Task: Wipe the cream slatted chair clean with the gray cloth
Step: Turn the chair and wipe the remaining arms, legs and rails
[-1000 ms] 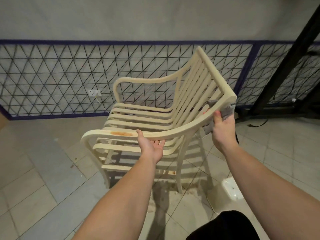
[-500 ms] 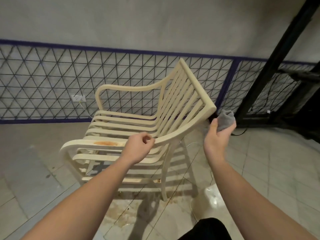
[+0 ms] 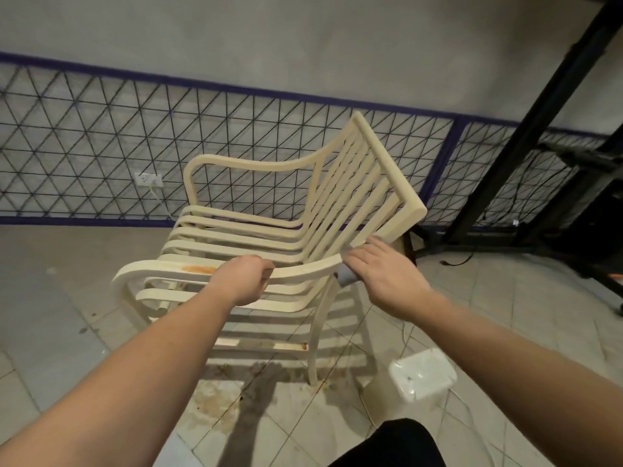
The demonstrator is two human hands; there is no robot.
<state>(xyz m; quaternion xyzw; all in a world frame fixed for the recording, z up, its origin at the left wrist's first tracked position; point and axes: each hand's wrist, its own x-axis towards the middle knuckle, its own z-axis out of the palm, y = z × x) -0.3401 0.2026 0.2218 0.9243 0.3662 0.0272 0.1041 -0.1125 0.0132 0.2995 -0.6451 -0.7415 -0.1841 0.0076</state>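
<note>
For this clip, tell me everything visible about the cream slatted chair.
The cream slatted chair looks like moulded plastic, with curved slats forming seat and back, looping armrests and thin legs. It stands tilted on a stained tile floor before a wire mesh fence. An orange stain marks the near armrest. The left hand grips that armrest; the right hand presses a gray cloth against the armrest where it meets the backrest.
</note>
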